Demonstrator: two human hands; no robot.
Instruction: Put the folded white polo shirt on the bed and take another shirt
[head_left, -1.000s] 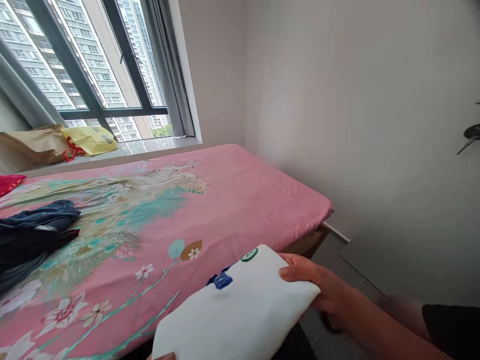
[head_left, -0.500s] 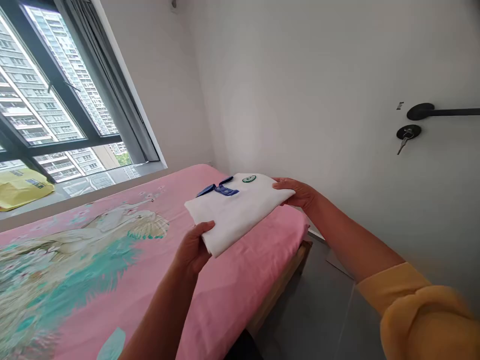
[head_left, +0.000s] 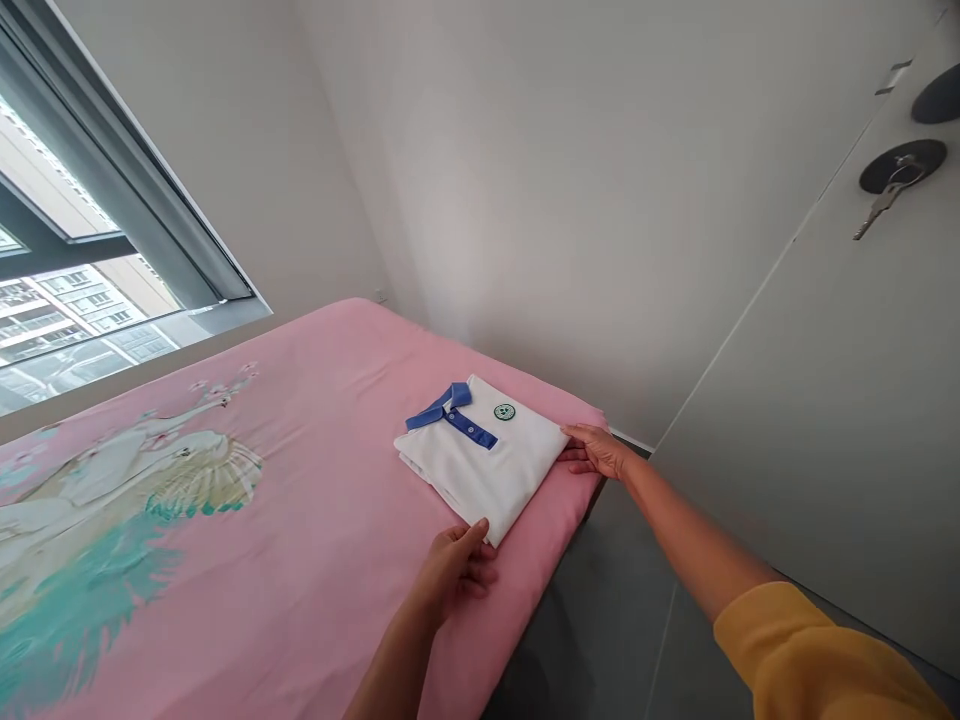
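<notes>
Settling the folded shirt [head_left: 457, 463] onto the bed [head_left: 315, 570] seems the step, the shirt lying between the left hand [head_left: 454, 568] and right hand [head_left: 600, 453], both half-curled at its corners, whether gripping I can't tell, and next likely calls for easing clear gently.

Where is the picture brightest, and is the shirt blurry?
Head view: brightest at the window, pale outside; head view: the folded polo shirt looks sharp, its green badge distinct; head view: the floor beside the bed looks dim.
</notes>
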